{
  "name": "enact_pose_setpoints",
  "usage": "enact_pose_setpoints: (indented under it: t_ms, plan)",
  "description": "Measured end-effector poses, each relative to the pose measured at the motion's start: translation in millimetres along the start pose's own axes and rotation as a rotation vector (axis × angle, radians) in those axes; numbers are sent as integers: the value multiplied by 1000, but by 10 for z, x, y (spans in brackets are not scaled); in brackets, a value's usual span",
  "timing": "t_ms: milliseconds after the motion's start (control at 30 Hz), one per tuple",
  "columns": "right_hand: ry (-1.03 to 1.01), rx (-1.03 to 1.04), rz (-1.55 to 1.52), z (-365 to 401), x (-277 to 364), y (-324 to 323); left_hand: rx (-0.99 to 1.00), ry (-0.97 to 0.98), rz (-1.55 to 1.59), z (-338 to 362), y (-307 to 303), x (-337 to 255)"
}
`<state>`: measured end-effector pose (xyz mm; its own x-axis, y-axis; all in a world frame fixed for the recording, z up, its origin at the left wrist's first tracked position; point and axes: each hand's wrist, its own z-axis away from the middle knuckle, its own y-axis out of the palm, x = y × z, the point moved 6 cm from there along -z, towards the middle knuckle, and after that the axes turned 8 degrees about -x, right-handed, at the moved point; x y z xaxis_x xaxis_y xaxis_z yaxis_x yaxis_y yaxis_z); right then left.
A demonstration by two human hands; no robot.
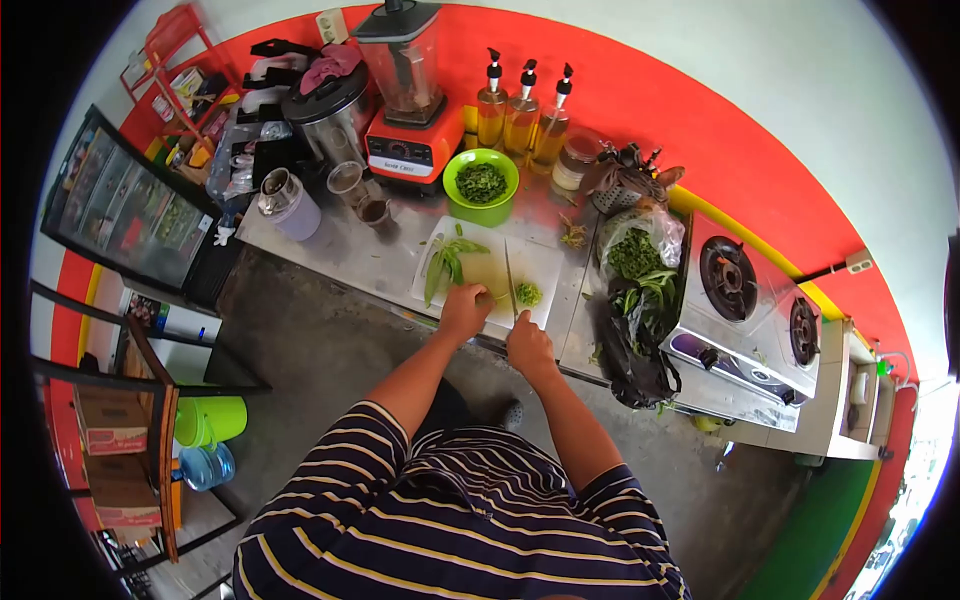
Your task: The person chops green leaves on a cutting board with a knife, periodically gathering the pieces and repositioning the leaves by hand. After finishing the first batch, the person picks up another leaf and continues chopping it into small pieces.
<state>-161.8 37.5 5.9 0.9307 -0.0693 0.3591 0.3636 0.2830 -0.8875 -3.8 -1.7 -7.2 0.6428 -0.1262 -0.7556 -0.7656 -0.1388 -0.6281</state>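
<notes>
My right hand [530, 345] is closed round the handle of a kitchen knife [509, 268], whose blade points away from me over a white cutting board [545, 262]. On the board's near edge my left hand [466, 312] has its fingers curled down on a bit of leafy greens, mostly hidden under them. Long green leaves [440, 268] lie at the board's left side. A small heap of chopped greens [528, 294] sits just right of the blade. Behind the board, a green bowl [482, 208] holds more chopped greens [481, 182].
A red blender [405, 145], pump bottles [522, 108] and plastic cups [347, 180] stand along the steel counter [345, 245]. To the right are bagged greens [635, 255], a black plastic bag [635, 365] and a gas stove [755, 320]. A glass-door fridge [125, 195] stands left.
</notes>
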Motion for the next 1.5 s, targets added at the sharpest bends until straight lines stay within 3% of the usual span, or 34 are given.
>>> enact_pose_setpoints:
  t_ms: [233, 300, 333, 400, 500, 733, 1000, 1133, 1200, 1500]
  plan:
    - [-31, 7, 80, 3, 38, -86, -9, 138, -131, -49, -5, -55]
    - [-40, 43, 40, 37, 90, -193, -39, 451, -277, -41, 29, -172]
    - [-32, 49, 46, 55, 69, -176, -34, 447, -267, -89, 34, -150]
    - [-45, 15, 38, 54, 86, -177, 70, 688, -361, -140, 77, -192]
    - [-22, -75, 30, 98, -6, 147, 131, 746, -368, -181, 117, -138]
    - [-53, -91, 43, -182, 34, 89, 218, 652, -352, -196, 184, -3]
    - [-11, 1, 66, 107, 102, 134, 121, 653, -278, -186, 78, -34]
    - [34, 41, -47, -84, 115, 224, 121, 640, -280, -169, 91, -28]
    - [-42, 2, -40, -212, 158, 132, 70, 637, -316, -162, 87, -26]
    - [12, 58, -17, 16, 152, 219, 99, 624, -325, -175, 87, -29]
